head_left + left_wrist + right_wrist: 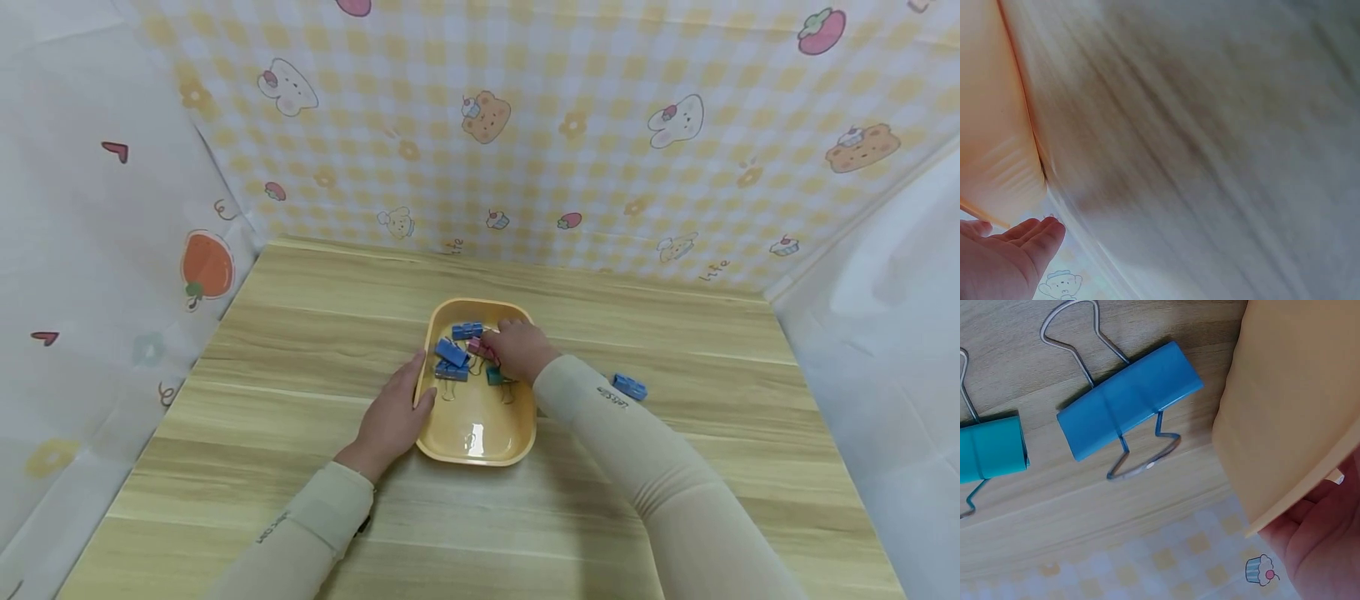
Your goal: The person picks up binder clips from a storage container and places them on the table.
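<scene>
A yellow tray (476,442) holds several binder clips. Blue clips (452,352) lie toward its left and back, with a green clip (495,377) nearer the right wall. My right hand (522,348) reaches over the right rim, its fingers curled at a pink binder clip (480,348), which it seems to pinch; the fingertips are partly hidden. In the right wrist view, the tray wall (1291,412) covers most of those fingers. Along the tray's left side rests my left hand (393,408), fingers extended and thumb at the rim.
On the wooden table (300,333), right of the tray, lies a blue binder clip (630,386). A teal binder clip (991,450) shows beside it in the right wrist view. Patterned cloth (570,125) stands behind the table, with pale sheets at both sides.
</scene>
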`<action>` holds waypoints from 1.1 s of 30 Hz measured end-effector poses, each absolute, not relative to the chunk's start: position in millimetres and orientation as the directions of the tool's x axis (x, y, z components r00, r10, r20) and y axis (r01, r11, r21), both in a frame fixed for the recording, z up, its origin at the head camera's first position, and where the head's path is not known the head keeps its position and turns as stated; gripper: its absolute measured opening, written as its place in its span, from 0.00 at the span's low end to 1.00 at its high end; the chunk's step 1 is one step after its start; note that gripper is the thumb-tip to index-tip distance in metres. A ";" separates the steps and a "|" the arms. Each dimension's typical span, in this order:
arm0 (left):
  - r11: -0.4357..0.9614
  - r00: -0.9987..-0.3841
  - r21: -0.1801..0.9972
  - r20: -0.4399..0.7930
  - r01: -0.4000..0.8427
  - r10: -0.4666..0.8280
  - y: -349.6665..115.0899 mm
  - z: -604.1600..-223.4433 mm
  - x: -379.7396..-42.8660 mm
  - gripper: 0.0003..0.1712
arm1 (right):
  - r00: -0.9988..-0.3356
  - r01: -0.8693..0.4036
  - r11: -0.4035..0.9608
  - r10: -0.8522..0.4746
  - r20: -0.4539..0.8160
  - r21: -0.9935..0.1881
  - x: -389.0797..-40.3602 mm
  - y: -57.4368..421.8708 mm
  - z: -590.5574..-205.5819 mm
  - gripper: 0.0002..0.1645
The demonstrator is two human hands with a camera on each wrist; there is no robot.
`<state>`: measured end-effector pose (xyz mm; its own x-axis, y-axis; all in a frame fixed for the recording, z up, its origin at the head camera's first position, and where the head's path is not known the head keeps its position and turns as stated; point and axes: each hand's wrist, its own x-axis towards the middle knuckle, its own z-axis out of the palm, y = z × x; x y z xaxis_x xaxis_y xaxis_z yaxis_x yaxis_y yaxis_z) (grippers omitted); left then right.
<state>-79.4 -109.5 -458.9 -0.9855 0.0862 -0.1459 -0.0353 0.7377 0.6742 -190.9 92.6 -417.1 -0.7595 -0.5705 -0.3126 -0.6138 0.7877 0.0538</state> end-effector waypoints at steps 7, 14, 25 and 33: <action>0.738 -0.986 0.674 -0.146 -0.035 0.087 -109.0 -458.4 -79.1 0.39 | -0.754 -0.621 0.781 -0.576 -0.315 0.057 -190.9 93.7 -417.8 0.11; 0.737 -0.985 0.675 -0.147 -0.035 0.088 -109.1 -458.1 -78.8 0.39 | -0.746 -0.631 0.773 -0.582 -0.323 0.064 -188.6 94.3 -412.7 0.11; 0.739 -0.987 0.673 -0.138 -0.035 0.079 -109.3 -460.0 -78.2 0.39 | -0.732 -0.653 0.753 -0.600 -0.322 0.080 -181.9 98.8 -402.3 0.19; 0.743 -0.987 0.669 -0.143 -0.038 0.078 -108.8 -458.8 -77.7 0.39 | -0.734 -0.639 0.768 -0.597 -0.325 0.033 -179.9 101.9 -399.2 0.19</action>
